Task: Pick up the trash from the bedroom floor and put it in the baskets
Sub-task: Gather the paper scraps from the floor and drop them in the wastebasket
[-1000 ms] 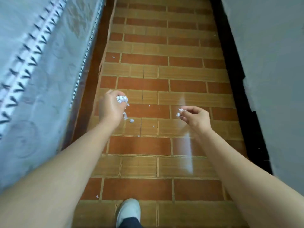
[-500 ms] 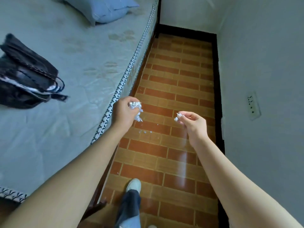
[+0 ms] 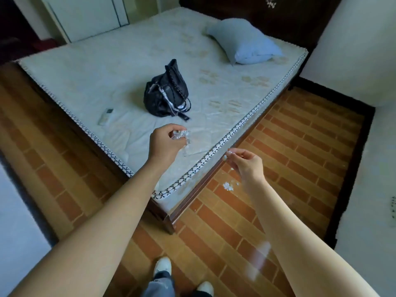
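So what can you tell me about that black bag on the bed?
The black soft bag sits slumped but roughly upright near the middle of the bare white mattress. It looks like shiny, crinkled fabric or leather. Chain-like straps run up its peaked top, and dark straps trail from its lower right side onto the mattress. Its mouth gapes, showing something pale inside that I cannot identify. Only the mattress touches it; neither hand reaches it.

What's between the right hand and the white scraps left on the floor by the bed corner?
Nothing visible. The scraps lie on bare floor tile just below the right hand, beside the bed frame. That hand already pinches a small white piece, and the left hand grips a crumpled wad. No basket is in view.
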Demonstrator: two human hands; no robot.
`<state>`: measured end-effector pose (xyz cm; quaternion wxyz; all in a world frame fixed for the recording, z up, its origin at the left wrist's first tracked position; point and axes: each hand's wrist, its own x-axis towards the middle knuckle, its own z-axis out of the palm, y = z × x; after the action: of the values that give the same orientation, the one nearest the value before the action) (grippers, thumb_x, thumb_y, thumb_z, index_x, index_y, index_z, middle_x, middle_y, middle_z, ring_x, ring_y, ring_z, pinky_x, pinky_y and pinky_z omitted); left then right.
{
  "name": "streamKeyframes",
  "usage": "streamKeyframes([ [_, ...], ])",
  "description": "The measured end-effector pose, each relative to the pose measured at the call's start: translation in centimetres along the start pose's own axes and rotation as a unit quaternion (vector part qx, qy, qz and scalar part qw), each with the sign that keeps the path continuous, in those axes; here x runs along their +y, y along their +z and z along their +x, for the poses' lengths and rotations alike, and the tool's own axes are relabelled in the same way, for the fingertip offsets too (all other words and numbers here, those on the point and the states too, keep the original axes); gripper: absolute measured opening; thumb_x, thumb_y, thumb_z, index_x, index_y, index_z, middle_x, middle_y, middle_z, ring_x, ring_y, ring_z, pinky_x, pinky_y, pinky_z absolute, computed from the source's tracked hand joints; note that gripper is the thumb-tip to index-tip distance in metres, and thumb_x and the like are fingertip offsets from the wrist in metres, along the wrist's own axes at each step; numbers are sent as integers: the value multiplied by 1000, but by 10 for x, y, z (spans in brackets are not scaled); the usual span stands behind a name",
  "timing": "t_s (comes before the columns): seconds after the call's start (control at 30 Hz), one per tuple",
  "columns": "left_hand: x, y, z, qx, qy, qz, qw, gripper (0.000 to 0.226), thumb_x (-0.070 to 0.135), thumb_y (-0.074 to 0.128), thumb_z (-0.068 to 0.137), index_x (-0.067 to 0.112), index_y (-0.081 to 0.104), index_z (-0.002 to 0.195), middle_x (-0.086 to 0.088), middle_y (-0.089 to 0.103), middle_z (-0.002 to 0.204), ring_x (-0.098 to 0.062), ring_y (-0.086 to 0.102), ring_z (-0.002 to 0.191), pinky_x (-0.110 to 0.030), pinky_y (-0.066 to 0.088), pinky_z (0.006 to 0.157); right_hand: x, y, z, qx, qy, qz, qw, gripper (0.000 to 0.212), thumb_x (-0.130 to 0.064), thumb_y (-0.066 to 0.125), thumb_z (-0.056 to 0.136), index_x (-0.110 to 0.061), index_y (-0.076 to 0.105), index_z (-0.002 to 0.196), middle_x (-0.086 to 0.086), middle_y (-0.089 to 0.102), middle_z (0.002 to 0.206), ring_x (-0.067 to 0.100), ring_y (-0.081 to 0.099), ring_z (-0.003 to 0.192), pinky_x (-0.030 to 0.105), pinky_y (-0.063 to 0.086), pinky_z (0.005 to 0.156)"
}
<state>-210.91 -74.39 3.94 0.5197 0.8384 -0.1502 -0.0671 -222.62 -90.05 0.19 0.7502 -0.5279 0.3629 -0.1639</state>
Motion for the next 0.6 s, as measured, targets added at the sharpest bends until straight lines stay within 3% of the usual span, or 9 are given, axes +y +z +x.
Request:
streamKeyframes([
  [0.1,-26,-59,-11,50,-30,-3,998,22,-2,64,74,9,70,91,-3,64,83,-12,56,72,-3,38,53,11,58,-10,-70,13,-10,997,10,4,63,82,-4,64,75,-3,66,51,5,64,52,12,53,57],
  [0.17,-43,-99,-17,86,-48,1,995,21,-3,64,74,11,70,88,1,61,74,0,53,61,-2,34,49,21,100,-16,-116,20,-23,993,14,4,63,82,-5,64,72,0,67,54,9,66,56,13,55,62],
  [0.23,-62,-139,-22,126,-66,-6,990,23,-5,64,73,15,67,84,4,58,68,2,54,59,-7,38,54,30,144,-22,-157,24,-39,987,14,5,63,81,-5,64,71,7,65,62,10,66,57,15,56,63],
  [0.33,-91,-197,-25,179,-91,6,980,23,-3,64,73,12,70,89,-5,66,84,-18,61,81,-26,47,70,45,209,-32,-206,27,-60,976,13,6,62,81,-4,63,73,11,61,69,10,66,57,17,57,70],
  [0.43,-118,-249,-25,217,-108,15,970,25,-3,61,77,7,69,98,-5,66,92,-16,60,85,-17,45,67,59,271,-41,-238,27,-81,967,14,6,62,81,-5,62,72,10,62,72,16,63,64,20,57,73],
  [0.6,-169,-324,-13,275,-140,22,951,22,8,63,83,11,68,104,-2,66,99,-12,60,89,-9,43,61,74,370,-51,-278,12,-93,956,15,7,61,81,-4,62,71,8,62,69,7,64,52,15,56,66],
])
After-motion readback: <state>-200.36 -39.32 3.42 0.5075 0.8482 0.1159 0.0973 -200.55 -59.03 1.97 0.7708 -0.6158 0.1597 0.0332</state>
